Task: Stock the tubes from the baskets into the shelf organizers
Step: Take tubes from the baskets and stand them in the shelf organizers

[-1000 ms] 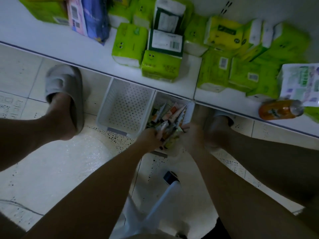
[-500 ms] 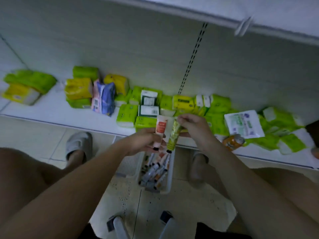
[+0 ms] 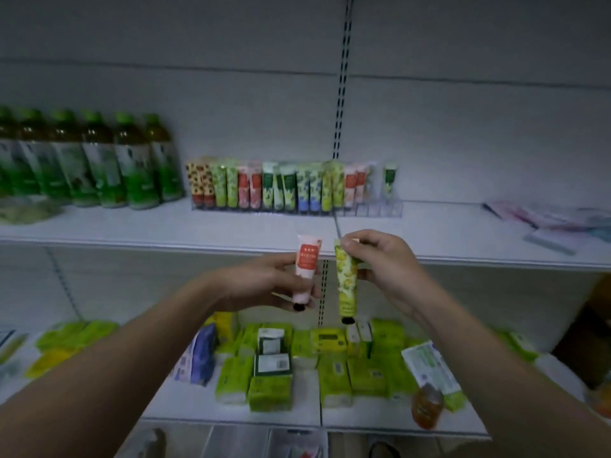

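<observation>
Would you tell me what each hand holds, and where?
Left hand grips the pink tube around its lower body; right hand pinches the green tube near its top.

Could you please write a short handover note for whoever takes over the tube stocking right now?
Left hand holds a pink tube, cap down. Right hand pinches a yellow-green tube, cap down. Both are raised in front of the middle shelf. The clear organizer there is filled on its left, with empty slots toward its right end. Left to do: slot in these two tubes, then fetch more.
</observation>
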### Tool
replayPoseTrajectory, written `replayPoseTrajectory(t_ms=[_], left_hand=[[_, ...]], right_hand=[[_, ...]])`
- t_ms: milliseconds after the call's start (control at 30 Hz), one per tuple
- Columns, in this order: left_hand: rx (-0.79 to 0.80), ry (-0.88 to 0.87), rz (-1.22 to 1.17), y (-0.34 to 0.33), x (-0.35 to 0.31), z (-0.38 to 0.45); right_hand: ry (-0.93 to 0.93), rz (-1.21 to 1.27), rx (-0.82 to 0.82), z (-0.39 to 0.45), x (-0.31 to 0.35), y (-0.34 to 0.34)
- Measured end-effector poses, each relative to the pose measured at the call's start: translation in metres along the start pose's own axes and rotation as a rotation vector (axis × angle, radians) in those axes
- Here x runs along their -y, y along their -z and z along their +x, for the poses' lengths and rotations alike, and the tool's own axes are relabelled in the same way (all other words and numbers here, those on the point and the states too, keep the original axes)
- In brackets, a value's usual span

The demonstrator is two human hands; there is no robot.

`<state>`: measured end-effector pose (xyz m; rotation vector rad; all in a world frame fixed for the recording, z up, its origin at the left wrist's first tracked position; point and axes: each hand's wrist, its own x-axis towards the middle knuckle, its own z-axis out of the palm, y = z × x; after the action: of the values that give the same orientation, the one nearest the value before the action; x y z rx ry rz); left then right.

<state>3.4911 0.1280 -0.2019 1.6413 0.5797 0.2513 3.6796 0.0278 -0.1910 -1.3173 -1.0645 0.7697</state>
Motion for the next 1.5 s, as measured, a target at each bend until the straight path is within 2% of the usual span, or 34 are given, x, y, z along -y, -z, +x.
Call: replayPoseTrajectory(t_ms=[233, 533, 667, 933, 1100, 1500], left_hand=[[-0.167, -0.199, 0.055, 0.022, -0.08, 0.016], [-0.36, -0.296, 0.101, 0.063, -0.127, 0.059], [-0.359, -0.299, 0.152, 0.084, -0.14, 0.084], [-0.451, -0.383, 0.176, 0.105, -0.142, 0.127], [-0.506, -0.438, 0.126, 0.108, -0.128, 0.151], [-0.483, -0.433, 0.112, 0.101, -0.117, 0.172]], right_hand=[[0.127, -0.021, -0.111, 0.029, 0.059, 0.042], [0.2, -0.103, -0.244, 0.113, 0.083, 0.061], [0.255, -0.157, -0.278, 0.16, 0.084, 0.057], [0.317, -0.591, -0.285, 0.227, 0.063, 0.039], [0.306, -0.618, -0.288, 0.244, 0.041, 0.033], [0.301, -0.727, -0.249, 0.257, 0.024, 0.034]])
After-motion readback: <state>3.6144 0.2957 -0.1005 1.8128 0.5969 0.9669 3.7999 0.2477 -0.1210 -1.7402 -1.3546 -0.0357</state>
